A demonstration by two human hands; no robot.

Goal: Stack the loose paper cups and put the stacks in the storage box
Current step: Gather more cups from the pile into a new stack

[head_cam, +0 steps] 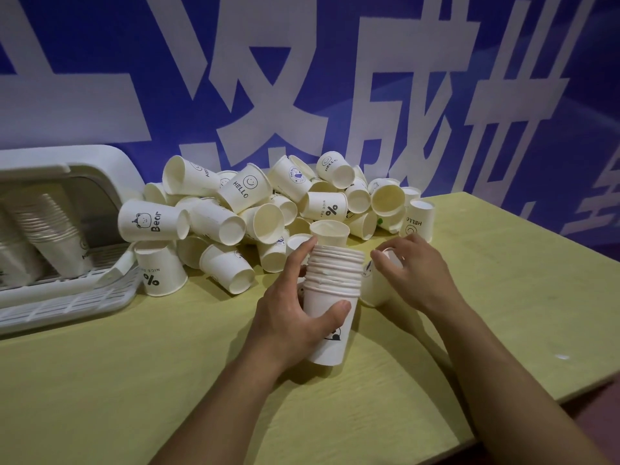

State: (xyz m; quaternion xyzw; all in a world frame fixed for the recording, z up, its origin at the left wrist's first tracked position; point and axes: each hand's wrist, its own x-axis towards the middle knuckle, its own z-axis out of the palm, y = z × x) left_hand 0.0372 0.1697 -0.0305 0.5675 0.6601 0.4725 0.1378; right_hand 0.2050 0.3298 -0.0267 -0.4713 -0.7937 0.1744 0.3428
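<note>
My left hand [295, 303] grips a stack of several white paper cups [332, 290] held upright just above the yellow-green table [167, 380]. Just right of the stack, my right hand [412, 273] curls over a single upside-down paper cup [379, 286] that stands on the table. A big pile of loose printed paper cups [255, 209] lies behind the hands against the wall. The white storage box [60, 229] sits at the left with its lid raised, and stacks of cups lean inside it.
A blue wall with large white characters [302, 78] rises right behind the pile. The table's right edge [536, 414] runs diagonally near my right forearm. A lone upside-down cup marked HELLO [417, 221] stands at the pile's right end.
</note>
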